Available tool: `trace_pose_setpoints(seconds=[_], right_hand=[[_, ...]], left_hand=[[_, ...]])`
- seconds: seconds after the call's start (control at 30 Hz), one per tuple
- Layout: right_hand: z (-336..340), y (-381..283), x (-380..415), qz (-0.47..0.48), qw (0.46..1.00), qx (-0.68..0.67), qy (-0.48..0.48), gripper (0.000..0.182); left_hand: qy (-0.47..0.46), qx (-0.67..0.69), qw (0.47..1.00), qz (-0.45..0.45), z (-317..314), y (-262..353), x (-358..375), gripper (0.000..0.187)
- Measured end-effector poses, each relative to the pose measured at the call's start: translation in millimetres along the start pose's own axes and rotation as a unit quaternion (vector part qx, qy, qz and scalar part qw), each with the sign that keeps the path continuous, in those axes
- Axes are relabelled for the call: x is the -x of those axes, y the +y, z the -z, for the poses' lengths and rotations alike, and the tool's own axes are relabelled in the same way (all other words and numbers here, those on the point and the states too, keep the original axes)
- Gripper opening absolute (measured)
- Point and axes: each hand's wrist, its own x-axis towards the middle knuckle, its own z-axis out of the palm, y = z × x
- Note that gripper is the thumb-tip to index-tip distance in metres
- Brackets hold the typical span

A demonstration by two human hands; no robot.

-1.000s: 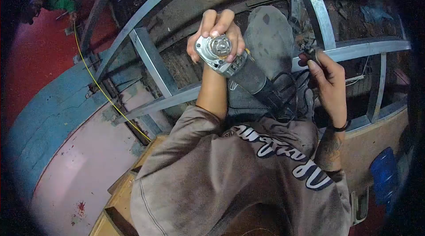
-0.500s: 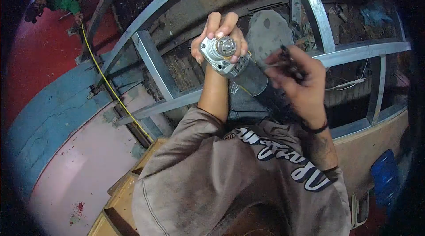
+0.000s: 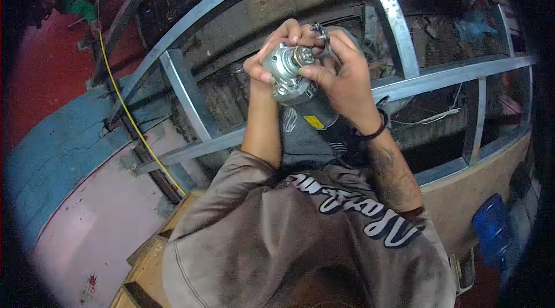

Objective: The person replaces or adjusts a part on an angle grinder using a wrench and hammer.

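Observation:
A power tool with a silver metal head (image 3: 284,65) and a dark body with a yellow label is held up in front of the chest. My left hand (image 3: 266,59) wraps round its head from the left side. My right hand (image 3: 347,74) is at the tool's spindle (image 3: 304,55), thumb against it. A small dark metal piece (image 3: 319,32) sticks up between the fingers of my right hand; its full shape is hidden.
Curved metal framing (image 3: 399,30) surrounds the hands on several sides. A yellow tape measure (image 3: 124,106) stretches along the left toward a person in green (image 3: 84,8). Wooden framing (image 3: 147,262) lies lower left, a blue object (image 3: 491,227) lower right.
My right hand has moved left and up from beside the tool to its spindle, with the dark piece. The tool's head has tilted, and a yellow label now shows on its body.

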Motion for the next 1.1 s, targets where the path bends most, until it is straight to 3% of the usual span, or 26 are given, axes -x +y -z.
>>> trace_pose_setpoints(seconds=[0.03, 0.1, 0.17, 0.2, 0.23, 0.3, 0.33, 0.4, 0.43, 0.5, 0.57, 0.67, 0.7, 0.77, 0.8, 0.83, 0.9, 0.93, 1.03, 1.1], right_hand=[[2.8, 6.7, -3.6, 0.002, 1.000, 0.009, 0.002, 0.041], [4.2, 34.9, -6.4, -0.010, 0.997, -0.079, 0.020, 0.038], [1.9, 45.1, -6.4, -0.021, 0.994, -0.104, 0.029, 0.036], [1.5, 43.7, -5.4, -0.040, 0.999, -0.018, 0.025, 0.036], [-0.6, 42.4, -4.1, -0.058, 0.996, 0.068, 0.019, 0.036], [-5.1, 49.8, 1.3, -0.100, 0.995, 0.020, 0.018, 0.036], [-4.0, 53.9, 2.5, -0.061, 0.997, 0.041, 0.034, 0.034], [7.5, 59.9, 7.8, -0.031, 0.995, 0.089, 0.019, 0.026], [12.8, 45.5, 9.3, -0.147, 0.988, -0.043, -0.002, 0.024], [26.5, 28.2, 10.7, -0.206, 0.974, -0.082, -0.038, 0.032], [28.2, 9.3, 16.3, -0.198, 0.978, -0.046, -0.047, 0.031], [12.7, -4.0, 29.3, -0.044, 0.991, 0.096, 0.081, 0.018], [7.3, 2.3, 30.4, -0.044, 0.991, 0.098, 0.081, 0.018], [1.4, 14.7, 25.8, 0.049, 0.967, 0.239, 0.066, 0.019], [5.8, 18.1, 22.2, 0.053, 0.938, 0.341, -0.028, 0.020], [9.1, 13.1, 22.4, 0.053, 0.937, 0.343, -0.030, 0.020], [14.7, -7.5, 19.5, 0.027, 0.975, 0.221, -0.006, 0.016], [19.7, -14.7, 21.2, -0.096, 0.988, 0.123, 0.016, 0.015], [34.7, -26.8, 20.8, -0.158, 0.970, -0.183, 0.031, 0.026], [35.2, -19.9, 22.1, -0.236, 0.962, -0.134, 0.013, 0.036]], left_hand=[[0.076, -0.043, 0.996, 0.022, -4.2, 1.1, 0.9, 0.056], [0.078, -0.105, 0.991, 0.017, -11.3, 0.4, 3.0, 0.052], [0.283, -0.352, 0.889, 0.071, -14.4, 0.2, 12.1, 0.042], [0.271, -0.393, 0.877, 0.063, -3.4, -3.2, 21.1, 0.035], [0.273, -0.386, 0.879, 0.060, -0.2, -5.8, 26.3, 0.035], [0.318, -0.283, 0.904, 0.048, 7.8, -10.8, 34.9, 0.039], [0.310, -0.283, 0.908, 0.001, 12.1, -14.9, 33.6, 0.037], [0.319, -0.253, 0.913, 0.007, 20.7, -16.7, 37.7, 0.044], [0.324, -0.229, 0.918, 0.017, 20.2, -16.2, 38.5, 0.051], [0.337, -0.230, 0.913, 0.007, 22.2, -18.1, 35.1, 0.054], [0.321, -0.249, 0.913, 0.020, 22.6, -18.0, 31.3, 0.057], [0.330, -0.250, 0.910, 0.007, 6.8, -14.4, 25.3, 0.056], [0.334, -0.237, 0.913, -0.004, 3.9, -15.0, 23.6, 0.053], [0.329, -0.265, 0.906, -0.018, 2.5, -14.2, 23.3, 0.053], [0.324, -0.297, 0.897, -0.032, 2.0, -13.6, 22.7, 0.053], [0.326, -0.295, 0.898, -0.034, -1.1, -13.9, 23.2, 0.053], [0.336, -0.310, 0.889, -0.019, -7.0, -11.7, 24.9, 0.052], [0.356, -0.319, 0.878, -0.031, -6.1, -12.2, 25.5, 0.049], [0.388, -0.360, 0.847, -0.047, -10.5, -20.0, 23.0, 0.044], [0.396, -0.362, 0.842, -0.053, -24.8, -20.8, 17.5, 0.041]])
